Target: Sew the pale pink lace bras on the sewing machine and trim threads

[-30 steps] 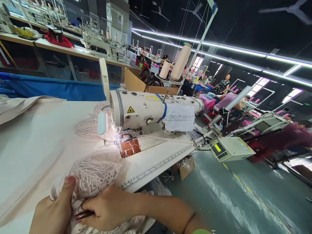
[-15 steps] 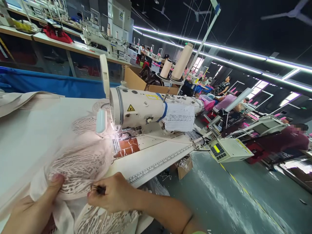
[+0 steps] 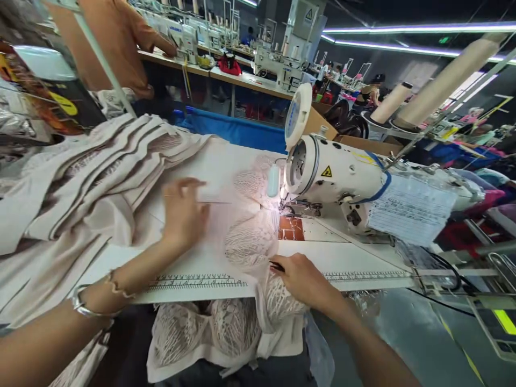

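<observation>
Left hand (image 3: 184,214) open, blurred; right hand (image 3: 297,277) in a pinch

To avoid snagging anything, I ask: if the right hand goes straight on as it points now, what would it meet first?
Probably the lace fabric, just past the dark tool in the right hand; whether they touch is unclear.

Showing long white light strips (image 3: 403,30) under a dark ceiling (image 3: 363,12), blue cloth (image 3: 237,128) behind the white counter (image 3: 346,253), a bright window (image 3: 470,92) and grey-green floor (image 3: 407,333) at right.
</observation>
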Demonstrator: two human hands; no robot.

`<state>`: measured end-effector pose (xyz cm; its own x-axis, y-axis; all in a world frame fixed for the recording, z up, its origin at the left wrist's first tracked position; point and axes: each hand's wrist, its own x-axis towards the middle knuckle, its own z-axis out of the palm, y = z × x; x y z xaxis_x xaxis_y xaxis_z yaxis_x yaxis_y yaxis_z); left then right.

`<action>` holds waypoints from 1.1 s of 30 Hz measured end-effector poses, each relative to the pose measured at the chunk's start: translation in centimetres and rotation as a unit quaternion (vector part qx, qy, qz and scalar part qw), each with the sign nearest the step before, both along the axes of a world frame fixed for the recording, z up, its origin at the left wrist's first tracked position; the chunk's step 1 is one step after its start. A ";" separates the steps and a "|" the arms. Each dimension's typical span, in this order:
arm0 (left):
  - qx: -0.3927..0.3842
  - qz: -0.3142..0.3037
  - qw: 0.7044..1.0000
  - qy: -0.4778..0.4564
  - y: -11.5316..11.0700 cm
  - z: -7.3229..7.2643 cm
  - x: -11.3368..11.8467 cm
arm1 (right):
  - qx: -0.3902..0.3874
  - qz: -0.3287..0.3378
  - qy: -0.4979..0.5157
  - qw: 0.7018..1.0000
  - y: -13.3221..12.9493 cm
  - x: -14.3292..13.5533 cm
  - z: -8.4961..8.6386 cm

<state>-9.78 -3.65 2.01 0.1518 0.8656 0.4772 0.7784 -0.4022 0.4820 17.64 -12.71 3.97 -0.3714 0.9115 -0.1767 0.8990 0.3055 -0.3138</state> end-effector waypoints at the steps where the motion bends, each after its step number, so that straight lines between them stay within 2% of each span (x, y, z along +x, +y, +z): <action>1: 0.024 -0.086 0.995 0.051 -0.7 -0.7 1.5 | -0.010 0.023 0.002 1.000 0.4 0.4 1.1; 2: 0.025 -0.236 0.966 0.105 -1.4 -1.3 3.2 | -0.027 0.049 0.007 0.998 0.9 0.9 2.3; 3: 0.016 -0.379 0.911 0.161 -2.0 -1.9 5.1 | -0.046 0.077 0.012 0.996 1.4 1.4 3.6; 4: 0.019 -0.432 0.883 0.183 -2.5 -2.5 7.0 | -0.061 0.103 0.011 0.993 2.1 2.0 4.7; 5: 0.020 -0.446 0.874 0.194 -2.7 -2.9 8.7 | -0.071 0.122 -0.006 0.990 2.7 2.6 5.5; 7: 0.021 -0.429 0.879 0.205 -2.7 -3.5 11.1 | -0.045 0.114 -0.075 0.990 4.0 4.0 6.1; 9: 0.019 -0.405 0.888 0.217 -1.8 -3.7 12.2 | 0.013 0.078 -0.137 0.987 5.2 5.1 5.0; 11: 0.025 -0.408 0.885 0.224 -0.6 -3.5 12.3 | 0.080 0.024 -0.139 0.987 6.3 5.4 2.8; 14: 0.051 -0.437 0.871 0.217 1.0 -3.0 12.0 | 0.154 -0.091 -0.044 0.983 7.7 4.8 -0.9; 16: 0.066 -0.456 0.861 0.215 1.5 -2.7 12.0 | 0.168 -0.146 -0.006 0.975 8.5 4.1 -2.9; 18: 0.065 -0.466 0.857 0.212 1.5 -2.7 12.2 | 0.167 -0.173 0.000 0.971 9.1 3.7 -4.1; 20: 0.040 -0.437 0.877 0.196 1.3 -2.9 12.4 | 0.170 -0.187 0.017 0.967 9.2 3.5 -4.7; 22: 0.024 -0.367 0.912 0.181 1.1 -3.4 12.4 | 0.180 -0.182 0.044 0.966 8.9 3.6 -4.9; 24: 0.047 -0.303 0.933 0.190 0.8 -4.1 12.2 | 0.188 -0.171 0.066 0.965 8.4 3.6 -4.8; 28: 0.116 -0.268 0.921 0.257 0.5 -5.0 12.1 | 0.199 -0.170 0.059 0.963 7.9 3.3 -4.8; 33: 0.106 -0.295 0.910 0.271 0.6 -5.4 12.3 | 0.216 -0.166 0.035 0.962 7.8 3.1 -5.3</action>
<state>2.57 -3.04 -3.37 0.8234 0.4544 0.3399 0.4968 -0.8667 -0.0449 20.74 -4.94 -1.31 -0.0442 0.9646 0.2600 0.9509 0.1204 -0.2851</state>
